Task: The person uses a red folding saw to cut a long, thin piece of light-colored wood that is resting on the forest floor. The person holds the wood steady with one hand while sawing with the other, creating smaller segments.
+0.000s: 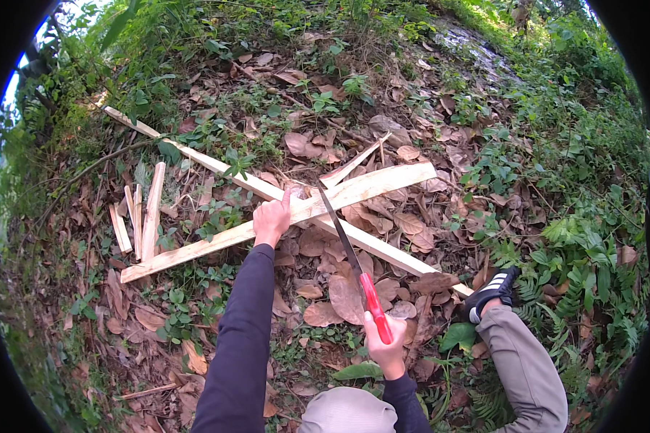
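My right hand (387, 349) is wrapped round the red handle of a hand saw (353, 261). Its dark, narrow blade slants up and away to the left, its far part lying across a pale wooden plank (379, 182). Just left of the blade, my left hand (271, 219) presses and grips that plank, the thumb pointing away from me. Beneath it, a longer, thinner wooden beam (227, 170) crosses at a slant, so the two form an X. Beyond the crossing, a short split piece of wood (354, 162) lies against the plank's far side.
Several short wood offcuts (152, 211) lie at the left. Dry brown leaves (347, 297) and low green plants cover the ground. My shoe (494, 292) rests near the beam's right end, with my bent leg (525, 368) behind it. Thicker greenery grows around the edges.
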### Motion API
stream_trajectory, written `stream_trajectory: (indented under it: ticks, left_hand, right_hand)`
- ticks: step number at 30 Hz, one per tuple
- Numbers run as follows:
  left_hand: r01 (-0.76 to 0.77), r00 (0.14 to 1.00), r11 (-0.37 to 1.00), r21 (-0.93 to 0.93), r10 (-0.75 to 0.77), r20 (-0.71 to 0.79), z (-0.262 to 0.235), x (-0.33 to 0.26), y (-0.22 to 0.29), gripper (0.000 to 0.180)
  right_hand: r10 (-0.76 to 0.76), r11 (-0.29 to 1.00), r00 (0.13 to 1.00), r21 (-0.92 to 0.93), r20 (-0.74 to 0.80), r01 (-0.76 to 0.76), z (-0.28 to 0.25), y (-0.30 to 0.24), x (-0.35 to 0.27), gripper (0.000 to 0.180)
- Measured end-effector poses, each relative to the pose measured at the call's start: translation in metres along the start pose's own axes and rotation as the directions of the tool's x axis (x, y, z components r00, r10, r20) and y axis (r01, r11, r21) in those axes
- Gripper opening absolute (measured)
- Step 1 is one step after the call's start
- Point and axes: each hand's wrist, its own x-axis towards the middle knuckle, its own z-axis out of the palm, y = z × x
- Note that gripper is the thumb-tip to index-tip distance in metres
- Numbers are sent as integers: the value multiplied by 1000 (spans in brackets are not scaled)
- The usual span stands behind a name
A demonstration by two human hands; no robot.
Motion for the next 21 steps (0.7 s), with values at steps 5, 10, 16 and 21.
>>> stream_trajectory:
  ticks: [5,10,16,21]
  left_hand:
    - [-91,957,995,50,102,-271,10,-20,-3,67]
    - [-49,978,997,57,59,-202,11,-16,2,69]
    - [-6,982,1000,24,10,-190,9,-12,1,66]
    - [-18,992,1000,22,21,-127,3,-9,1,60]
  right_hand:
    - [35,996,998,-82,-46,-39,-25,-13,-27,19]
    - [3,997,999,-81,-49,-7,-1,-40,1,29]
    - [-64,991,997,-123,-43,58,-18,-26,-42,27]
    - [-109,991,992,-89,-66,103,19,1,9,29]
